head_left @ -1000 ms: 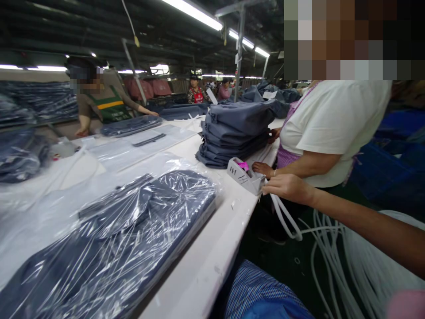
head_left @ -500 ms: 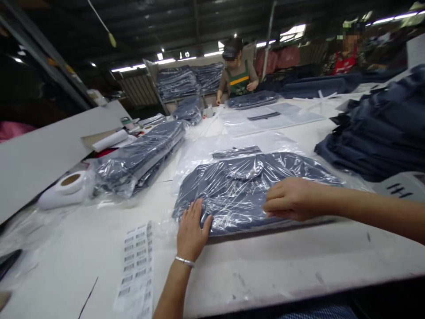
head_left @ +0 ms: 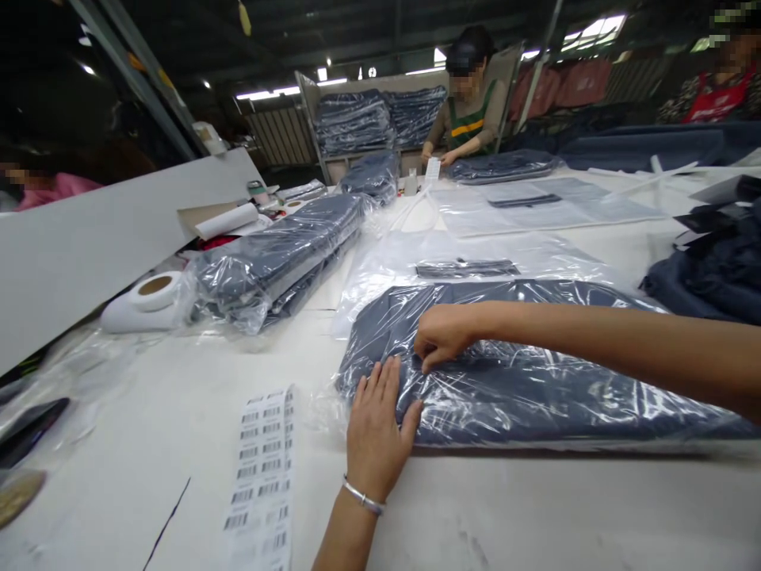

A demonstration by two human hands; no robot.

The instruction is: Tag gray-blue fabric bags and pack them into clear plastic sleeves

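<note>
A dark blue folded garment [head_left: 523, 404] lies flat in a clear, shiny plastic bag in front of me. My left hand [head_left: 380, 428], with a silver bangle at the wrist, rests open on the bag's left end, fingers spread and thumb out to the side. My right hand [head_left: 445, 337] is closed with curled fingers against the bag's upper left part, just above the left fingertips. Whatever it may pinch is hidden. Left of my left hand is a sheet of barcode labels [head_left: 261, 476] on the white table [head_left: 190, 420].
Bagged garments [head_left: 285, 246] are stacked at left beside a white roll [head_left: 155, 292]. Clear bags [head_left: 535, 210] lie farther back. Dark cloth [head_left: 707, 270] is heaped at right. A co-worker in a green apron [head_left: 469, 127] handles a small white label sheet [head_left: 432, 170] across the table.
My right hand has moved left along the bag, from its right half to near my left hand. The left hand stays on the bag's left end. The view has shifted.
</note>
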